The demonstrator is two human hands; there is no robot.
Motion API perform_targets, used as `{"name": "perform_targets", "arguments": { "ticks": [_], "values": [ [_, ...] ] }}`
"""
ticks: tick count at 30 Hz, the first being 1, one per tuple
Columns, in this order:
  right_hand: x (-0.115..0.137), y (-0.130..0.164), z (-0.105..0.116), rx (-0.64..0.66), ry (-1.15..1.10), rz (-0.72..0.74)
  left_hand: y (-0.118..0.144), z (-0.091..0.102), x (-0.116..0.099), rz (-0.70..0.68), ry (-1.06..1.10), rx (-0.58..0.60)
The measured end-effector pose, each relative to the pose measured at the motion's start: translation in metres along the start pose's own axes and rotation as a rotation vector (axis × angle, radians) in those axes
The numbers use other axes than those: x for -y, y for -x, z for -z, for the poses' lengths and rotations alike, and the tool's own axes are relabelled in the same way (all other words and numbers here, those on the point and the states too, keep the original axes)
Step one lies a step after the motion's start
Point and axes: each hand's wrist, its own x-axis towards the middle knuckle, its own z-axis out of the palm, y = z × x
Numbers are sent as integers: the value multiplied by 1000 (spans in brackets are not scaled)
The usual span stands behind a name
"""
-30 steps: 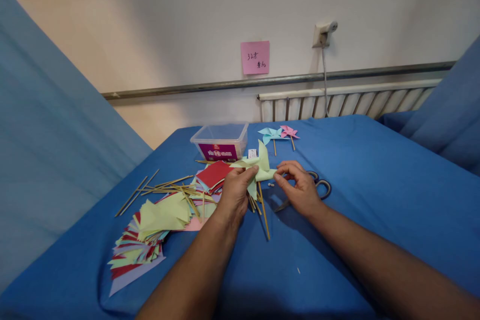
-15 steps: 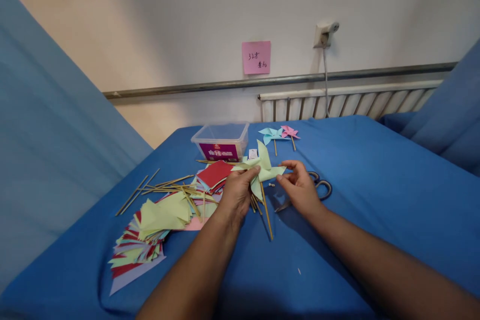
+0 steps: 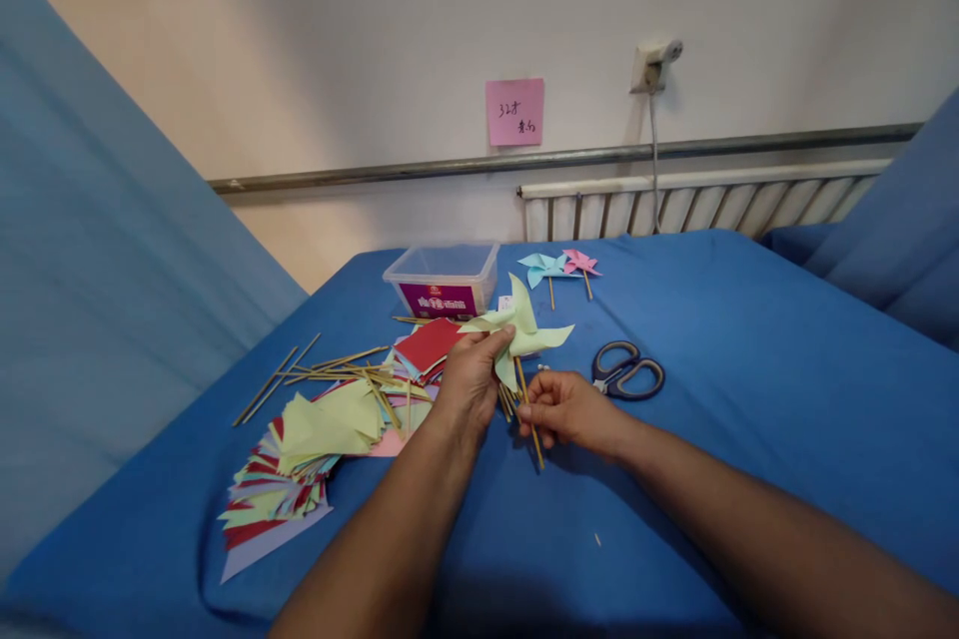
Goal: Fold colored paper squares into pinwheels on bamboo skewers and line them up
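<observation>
One pale green pinwheel [image 3: 526,335] is up in front of you, pinched near its middle by your left hand [image 3: 471,381], while your right hand [image 3: 569,409] has thumb and fingers closed on its single stick [image 3: 536,445]. Two more pinwheels, one light blue [image 3: 540,270], one pink [image 3: 579,263], lie farther back on the blue cloth [image 3: 756,379], before a wall with one radiator [image 3: 696,207]. One clear box [image 3: 441,300] stands behind loose papers [image 3: 330,429]; your right hand hides the scissors' [image 3: 626,377] blades.
</observation>
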Motion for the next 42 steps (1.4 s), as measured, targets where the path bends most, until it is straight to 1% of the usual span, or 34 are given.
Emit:
{"name": "perform_targets", "arguments": {
  "ticks": [6, 13, 17, 24, 28, 32, 37, 42],
  "values": [
    [-1, -1, 0, -13, 3, -6, 2, -1, -1, -22, -11, 8],
    [-2, -1, 0, -64, -35, 51, 6, -4, -3, -30, -21, 0],
    [-2, -2, 0, -83, -39, 58, 8, -6, -5, -22, -21, 30],
    [0, -4, 3, -119, -42, 77, 7, -3, -7, 24, 47, 22],
    [-1, -6, 4, -134, -50, 81, 6, -1, -6, 21, 46, 56],
    [-1, -7, 4, -175, -51, 78, 5, 2, -6, 22, 20, 114],
    [1, -7, 5, -230, -77, 100, 5, 3, -4, 18, -36, 132],
    [-1, -10, 8, -317, -139, 125, 3, 3, 7, -30, -264, 105]
  ]
}}
